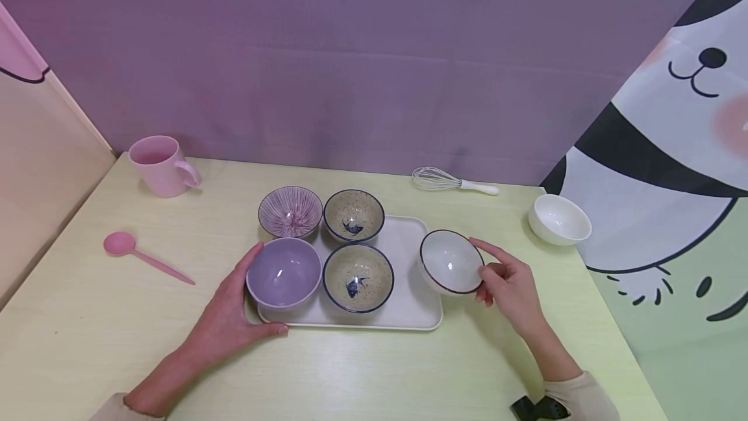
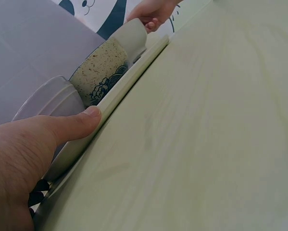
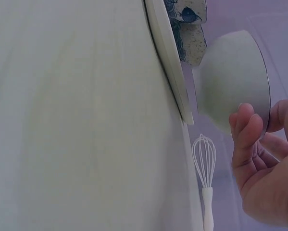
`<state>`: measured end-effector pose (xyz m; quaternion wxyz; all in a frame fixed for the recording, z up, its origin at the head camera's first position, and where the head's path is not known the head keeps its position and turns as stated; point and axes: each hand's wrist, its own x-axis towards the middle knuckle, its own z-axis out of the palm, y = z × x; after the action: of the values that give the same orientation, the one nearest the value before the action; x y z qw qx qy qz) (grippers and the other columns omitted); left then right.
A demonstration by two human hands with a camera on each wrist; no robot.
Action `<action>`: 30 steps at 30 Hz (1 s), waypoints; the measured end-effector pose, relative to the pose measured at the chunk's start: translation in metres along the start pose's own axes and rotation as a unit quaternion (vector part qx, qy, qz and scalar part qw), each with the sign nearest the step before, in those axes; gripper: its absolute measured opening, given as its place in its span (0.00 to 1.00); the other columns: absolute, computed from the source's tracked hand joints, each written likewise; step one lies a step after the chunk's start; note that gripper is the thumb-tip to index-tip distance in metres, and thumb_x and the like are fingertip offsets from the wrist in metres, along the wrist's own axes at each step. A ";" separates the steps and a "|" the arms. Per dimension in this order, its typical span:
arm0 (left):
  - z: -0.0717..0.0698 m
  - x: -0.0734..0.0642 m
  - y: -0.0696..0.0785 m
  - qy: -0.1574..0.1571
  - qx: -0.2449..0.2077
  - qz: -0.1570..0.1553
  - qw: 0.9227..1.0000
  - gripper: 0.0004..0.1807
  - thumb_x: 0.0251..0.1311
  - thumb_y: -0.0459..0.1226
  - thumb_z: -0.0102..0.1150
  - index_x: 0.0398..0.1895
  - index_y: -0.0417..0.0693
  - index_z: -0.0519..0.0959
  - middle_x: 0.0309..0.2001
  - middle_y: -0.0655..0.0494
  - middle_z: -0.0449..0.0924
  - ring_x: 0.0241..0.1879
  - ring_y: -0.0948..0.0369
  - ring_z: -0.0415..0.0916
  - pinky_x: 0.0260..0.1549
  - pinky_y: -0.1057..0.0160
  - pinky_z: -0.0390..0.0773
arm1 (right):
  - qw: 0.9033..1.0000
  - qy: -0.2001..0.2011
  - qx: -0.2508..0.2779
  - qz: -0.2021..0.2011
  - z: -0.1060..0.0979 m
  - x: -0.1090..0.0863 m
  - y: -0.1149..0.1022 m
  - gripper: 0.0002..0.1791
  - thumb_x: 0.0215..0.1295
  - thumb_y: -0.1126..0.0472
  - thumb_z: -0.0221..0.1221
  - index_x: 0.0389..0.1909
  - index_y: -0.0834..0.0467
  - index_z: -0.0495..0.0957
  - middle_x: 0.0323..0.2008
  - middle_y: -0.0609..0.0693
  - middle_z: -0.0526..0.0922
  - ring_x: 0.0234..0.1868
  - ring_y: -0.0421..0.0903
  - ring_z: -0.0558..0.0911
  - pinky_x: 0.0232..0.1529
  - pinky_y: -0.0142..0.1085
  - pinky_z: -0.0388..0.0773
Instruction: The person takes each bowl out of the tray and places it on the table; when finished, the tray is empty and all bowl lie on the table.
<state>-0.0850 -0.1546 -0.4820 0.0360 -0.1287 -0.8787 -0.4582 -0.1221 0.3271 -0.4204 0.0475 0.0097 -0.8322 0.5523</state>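
My right hand (image 1: 511,284) pinches the rim of a white bowl with a dark brown rim (image 1: 448,258), tilted and raised by the right end of a white tray (image 1: 409,317). In the right wrist view the thumb and fingers lie on either side of that rim. My left hand (image 1: 224,314) holds the tray's near left corner, thumb along the front edge, fingers beside a plain purple bowl (image 1: 284,273). Also on the tray are two speckled bowls with blue fish, one near (image 1: 358,278) and one far (image 1: 354,216). Behind the purple bowl stands a purple-striped bowl (image 1: 290,212).
A pink mug (image 1: 160,167) stands at the back left, with a pink spoon (image 1: 149,257) in front of it. Near the back edge lies a whisk with a white handle (image 1: 452,180). A small white bowl (image 1: 560,219) sits at the table's right edge.
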 end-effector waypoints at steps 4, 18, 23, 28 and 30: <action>0.000 0.000 0.000 -0.001 0.001 -0.002 1.000 0.81 0.39 0.51 0.96 0.93 0.58 0.47 0.86 0.41 0.59 0.82 0.34 0.59 0.77 0.24 0.62 | 0.999 0.032 0.003 0.030 -0.007 0.005 0.005 0.29 0.74 0.77 0.52 0.73 0.64 0.79 0.18 0.50 0.82 0.15 0.45 0.80 0.16 0.30 0.78; 0.000 0.000 -0.001 0.001 0.001 0.004 1.000 0.81 0.39 0.52 0.96 0.93 0.58 0.47 0.86 0.42 0.59 0.82 0.35 0.59 0.77 0.24 0.62 | 0.990 0.109 0.015 0.084 -0.033 0.023 0.023 0.28 0.76 0.74 0.51 0.74 0.62 0.77 0.17 0.46 0.86 0.15 0.39 0.80 0.17 0.28 0.78; -0.001 0.000 0.000 -0.001 0.001 0.002 1.000 0.81 0.39 0.52 0.96 0.93 0.58 0.47 0.86 0.41 0.59 0.82 0.34 0.59 0.77 0.24 0.62 | 0.984 0.144 0.027 0.098 -0.038 0.029 0.028 0.29 0.76 0.73 0.49 0.75 0.62 0.77 0.16 0.45 0.85 0.13 0.37 0.80 0.16 0.27 0.78; 0.000 0.000 0.000 -0.001 -0.002 0.003 1.000 0.82 0.38 0.52 0.96 0.93 0.57 0.47 0.86 0.41 0.60 0.82 0.34 0.59 0.77 0.25 0.62 | 0.976 0.179 0.055 0.107 -0.041 0.035 0.033 0.30 0.75 0.72 0.49 0.75 0.61 0.78 0.15 0.46 0.84 0.12 0.37 0.79 0.15 0.26 0.76; 0.000 0.000 0.000 -0.001 -0.003 0.002 1.000 0.82 0.38 0.52 0.96 0.93 0.57 0.47 0.86 0.41 0.59 0.82 0.35 0.59 0.78 0.25 0.62 | 0.974 0.191 0.060 0.106 -0.043 0.037 0.034 0.30 0.74 0.72 0.49 0.75 0.61 0.78 0.14 0.46 0.84 0.12 0.37 0.79 0.15 0.26 0.76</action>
<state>-0.0853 -0.1548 -0.4822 0.0357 -0.1311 -0.8771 -0.4607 -0.1583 0.3809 -0.4320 0.1460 -0.1817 -0.7691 0.5951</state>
